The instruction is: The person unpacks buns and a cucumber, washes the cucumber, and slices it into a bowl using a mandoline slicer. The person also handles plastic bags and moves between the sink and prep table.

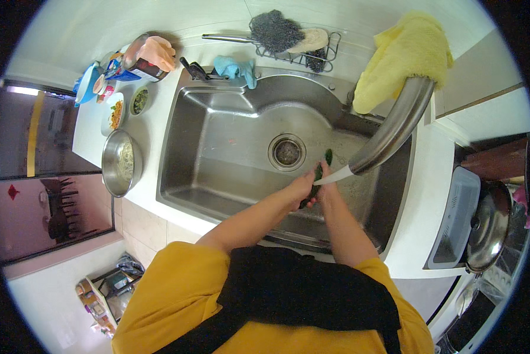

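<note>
A dark green cucumber [329, 156] is held at a slant over the steel sink [229, 163], to the lower right of its drain [287, 152]. My left hand [303, 187] is wrapped around it from the left. On the other side my right hand [326, 186] grips it too, its fingers partly hidden. A white stream of water [338, 175] runs from the thick steel faucet [393, 126] onto the cucumber and my hands. Parts of the cucumber are covered by my fingers and the water.
A steel bowl of pale strands [126, 161] stands on the left counter, with a white dish of shredded food [115, 114] and a small green-filled bowl [140, 101] behind. A yellow towel [406, 57] drapes the faucet. A wire rack [331, 54] holds scrubbers. Right: a grey basin [457, 217].
</note>
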Tool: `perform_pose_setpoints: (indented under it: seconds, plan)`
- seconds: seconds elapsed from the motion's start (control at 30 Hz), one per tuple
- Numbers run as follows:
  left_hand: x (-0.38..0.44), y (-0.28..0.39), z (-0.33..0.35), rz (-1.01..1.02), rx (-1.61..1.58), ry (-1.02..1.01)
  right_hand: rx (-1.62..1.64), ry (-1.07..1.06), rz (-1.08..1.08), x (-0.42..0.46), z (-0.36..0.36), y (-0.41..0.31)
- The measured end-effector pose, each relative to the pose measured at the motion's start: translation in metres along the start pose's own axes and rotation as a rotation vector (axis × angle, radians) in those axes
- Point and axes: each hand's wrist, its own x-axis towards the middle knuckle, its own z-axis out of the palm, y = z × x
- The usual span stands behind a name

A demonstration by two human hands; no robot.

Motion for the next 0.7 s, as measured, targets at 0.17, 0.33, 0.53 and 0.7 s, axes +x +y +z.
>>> perform_pose_setpoints:
  seconds: [0.17,0.33,0.53,0.7]
  plan:
    - [0.028,-0.004,-0.011,0.441,0.440,0.332,0.115,-0.083,-0.102,0.000,0.015,0.031]
    - [0.032,-0.024,-0.019,0.556,0.859,0.418,0.068,0.023,-0.074,0.004,0.021,0.018]
    - [-0.018,-0.019,-0.015,0.080,0.284,0.021,0.421,0.117,-0.138,0.017,0.001,-0.006]
    - [-0.028,-0.004,-0.004,-0.087,-0.017,-0.094,0.445,-0.016,-0.091,0.033,-0.018,-0.004]
